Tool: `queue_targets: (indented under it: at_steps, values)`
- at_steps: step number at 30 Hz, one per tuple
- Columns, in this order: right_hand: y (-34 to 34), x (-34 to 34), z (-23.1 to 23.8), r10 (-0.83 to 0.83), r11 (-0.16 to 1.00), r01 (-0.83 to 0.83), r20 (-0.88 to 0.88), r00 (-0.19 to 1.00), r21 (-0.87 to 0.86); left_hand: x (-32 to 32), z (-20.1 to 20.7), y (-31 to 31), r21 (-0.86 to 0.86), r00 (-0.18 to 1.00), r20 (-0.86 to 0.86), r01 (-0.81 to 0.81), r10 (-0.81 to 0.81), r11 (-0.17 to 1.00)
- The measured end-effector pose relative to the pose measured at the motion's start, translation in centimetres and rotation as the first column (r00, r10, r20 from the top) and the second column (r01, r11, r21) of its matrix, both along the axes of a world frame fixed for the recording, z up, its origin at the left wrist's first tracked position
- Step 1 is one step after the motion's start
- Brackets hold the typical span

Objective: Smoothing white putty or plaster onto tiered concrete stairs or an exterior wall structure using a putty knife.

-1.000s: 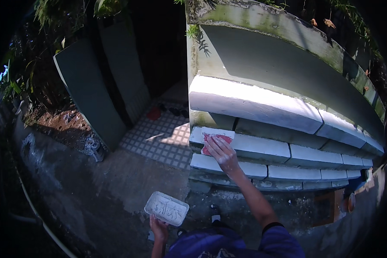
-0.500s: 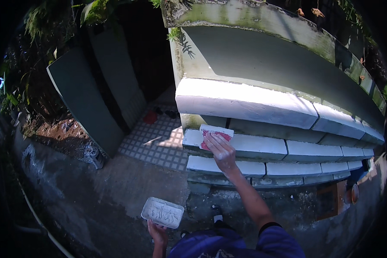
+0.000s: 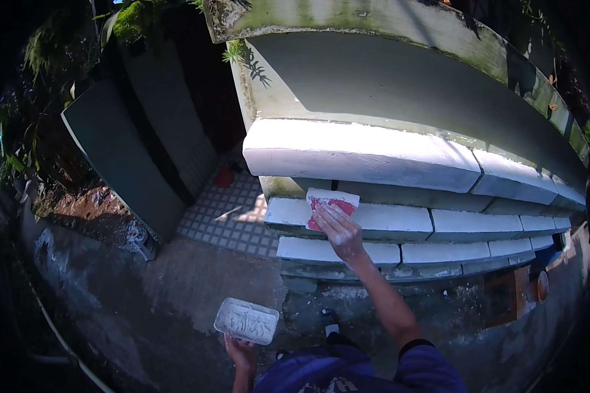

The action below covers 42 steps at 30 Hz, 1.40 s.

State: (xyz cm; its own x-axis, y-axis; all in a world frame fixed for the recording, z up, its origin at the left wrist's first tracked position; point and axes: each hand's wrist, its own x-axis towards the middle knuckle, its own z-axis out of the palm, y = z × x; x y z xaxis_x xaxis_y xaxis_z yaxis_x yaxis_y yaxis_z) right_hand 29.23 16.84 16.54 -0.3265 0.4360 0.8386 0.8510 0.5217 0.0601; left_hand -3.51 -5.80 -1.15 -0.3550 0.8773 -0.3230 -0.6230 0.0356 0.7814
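Right hand (image 3: 339, 229) farther along white ledge (image 3: 396, 218), fingers (image 3: 332, 218) nearly straight, red tool (image 3: 345, 205) in grasp

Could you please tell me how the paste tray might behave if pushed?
The shallow tray would probably tip if pushed, as the left hand holds it at one edge. Its streaked white paste looks thick, likely smearing rather than sloshing.

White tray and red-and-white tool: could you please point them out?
White tray (image 3: 273, 327), head view: its right rim.
Red-and-white tool (image 3: 335, 196), head view: its whitish far edge.
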Motion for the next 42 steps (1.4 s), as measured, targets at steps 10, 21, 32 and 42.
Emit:
queue_targets:
  at_steps: [10,21,32,42]
  values:
    - [-1.5,6.8,7.8,0.009,0.983,-0.006,-0.017,1.000,0.181,2.1,-1.1,1.6,-0.020,1.000,0.025,0.013,-0.012,1.000]
    - [-4.1,8.2,6.2,0.184,0.981,-0.191,0.133,0.974,0.040,4.3,-1.2,4.0,-0.039,0.999,0.039,0.027,-0.026,0.999]
    - [-8.1,9.5,9.9,0.177,0.984,-0.177,0.016,0.984,0.004,5.0,-2.1,4.5,-0.032,0.996,0.052,0.078,-0.076,0.996]
    - [-4.9,9.4,4.4,-0.466,0.885,0.466,0.002,0.885,0.005,5.3,-2.5,6.3,-0.004,0.988,0.060,0.143,-0.143,0.990]
